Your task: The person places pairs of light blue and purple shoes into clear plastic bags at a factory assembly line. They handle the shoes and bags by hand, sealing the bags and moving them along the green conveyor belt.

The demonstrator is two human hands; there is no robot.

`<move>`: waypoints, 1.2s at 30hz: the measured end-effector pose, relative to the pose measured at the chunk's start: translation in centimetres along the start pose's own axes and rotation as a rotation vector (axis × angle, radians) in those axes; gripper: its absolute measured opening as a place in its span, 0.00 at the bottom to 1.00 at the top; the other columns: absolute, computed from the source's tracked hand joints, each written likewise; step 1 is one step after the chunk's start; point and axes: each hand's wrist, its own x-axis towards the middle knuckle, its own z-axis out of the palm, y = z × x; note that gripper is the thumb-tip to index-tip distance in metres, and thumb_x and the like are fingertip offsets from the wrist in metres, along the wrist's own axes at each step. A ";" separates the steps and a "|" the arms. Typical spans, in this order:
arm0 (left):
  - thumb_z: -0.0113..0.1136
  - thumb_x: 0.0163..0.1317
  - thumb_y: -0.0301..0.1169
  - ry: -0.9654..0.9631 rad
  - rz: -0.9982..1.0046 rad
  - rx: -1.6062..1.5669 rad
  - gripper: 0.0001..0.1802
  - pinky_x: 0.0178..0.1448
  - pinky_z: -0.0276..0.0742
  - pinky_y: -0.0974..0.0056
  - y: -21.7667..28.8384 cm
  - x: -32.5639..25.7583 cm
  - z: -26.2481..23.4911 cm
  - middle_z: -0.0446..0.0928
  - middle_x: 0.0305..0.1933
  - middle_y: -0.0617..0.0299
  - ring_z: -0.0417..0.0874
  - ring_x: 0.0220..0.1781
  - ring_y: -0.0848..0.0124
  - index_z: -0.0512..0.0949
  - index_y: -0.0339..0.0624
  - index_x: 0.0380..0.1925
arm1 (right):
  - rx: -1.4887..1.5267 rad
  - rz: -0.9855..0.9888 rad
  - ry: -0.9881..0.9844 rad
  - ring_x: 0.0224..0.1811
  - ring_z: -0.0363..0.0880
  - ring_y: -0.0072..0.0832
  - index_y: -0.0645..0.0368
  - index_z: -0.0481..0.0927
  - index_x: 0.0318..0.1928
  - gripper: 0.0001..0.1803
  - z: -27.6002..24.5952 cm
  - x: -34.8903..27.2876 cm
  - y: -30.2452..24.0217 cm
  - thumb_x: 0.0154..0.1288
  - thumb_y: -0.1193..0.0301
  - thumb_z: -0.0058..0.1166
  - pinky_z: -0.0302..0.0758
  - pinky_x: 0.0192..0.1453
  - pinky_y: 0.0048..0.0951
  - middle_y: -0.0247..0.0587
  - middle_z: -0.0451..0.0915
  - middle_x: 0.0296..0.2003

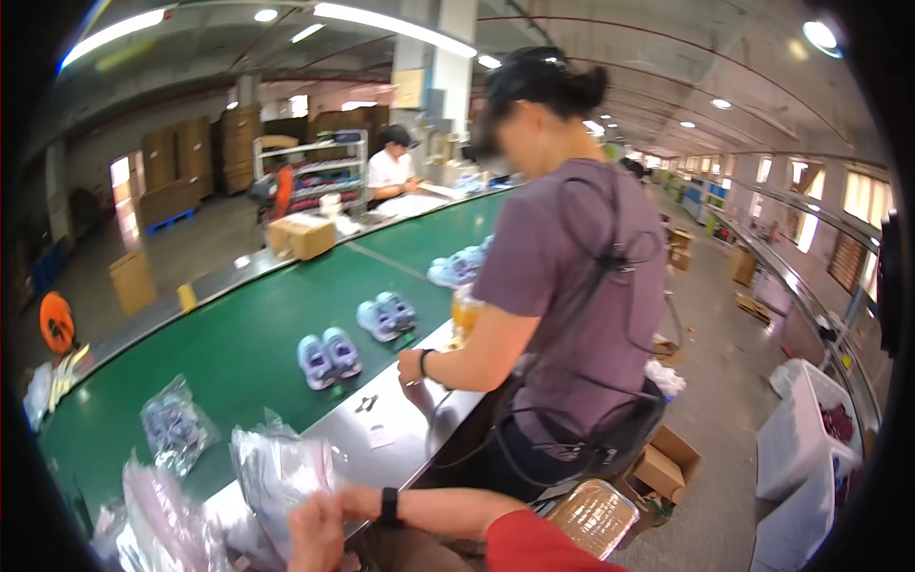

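Note:
Both my hands are together at the near edge of the metal ledge, beside a clear plastic bag (276, 462) that stands up crinkled. My left hand (315, 536) is closed at the bag's right side, with its fingers bunched. Touching it, my right hand (358, 501) pinches at the same edge; a black band is on its wrist and a red sleeve on its arm. Motion blurs the fingertips a little. More clear bags (167, 520) lie to the left. On the green belt just beyond is a pair of shoes inside a clear bag (179, 427).
Pairs of pale blue-purple shoes (329, 358) sit along the green conveyor belt (257, 334). A co-worker in a purple T-shirt (596, 248) stands close on my right, one hand (410, 367) over the metal ledge (357, 434). Cardboard boxes (667, 462) are on the floor behind.

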 end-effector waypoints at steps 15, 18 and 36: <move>0.59 0.62 0.31 0.196 -0.292 -0.383 0.16 0.21 0.52 0.69 -2.3 4.7 -3.9 0.59 0.15 0.72 0.57 0.20 0.83 0.68 0.38 0.18 | -0.054 -0.025 0.055 0.36 0.76 0.29 0.60 0.74 0.45 0.15 2.5 9.7 2.6 0.66 0.63 0.45 0.74 0.44 0.31 0.39 0.77 0.34; 0.61 0.60 0.32 0.279 -0.229 -0.256 0.18 0.21 0.49 0.70 -3.9 6.8 -4.7 0.58 0.15 0.75 0.55 0.20 0.85 0.65 0.40 0.17 | -0.136 -0.006 0.122 0.37 0.76 0.28 0.61 0.74 0.46 0.16 3.6 14.8 3.9 0.66 0.62 0.46 0.74 0.45 0.30 0.39 0.77 0.35; 0.51 0.68 0.33 0.440 -0.520 -0.558 0.13 0.26 0.56 0.74 -7.9 2.8 -3.0 0.67 0.23 0.74 0.62 0.25 0.85 0.72 0.40 0.25 | 0.832 0.467 -0.126 0.42 0.76 0.26 0.64 0.74 0.50 0.22 -0.9 5.7 3.5 0.66 0.57 0.48 0.73 0.50 0.28 0.41 0.78 0.37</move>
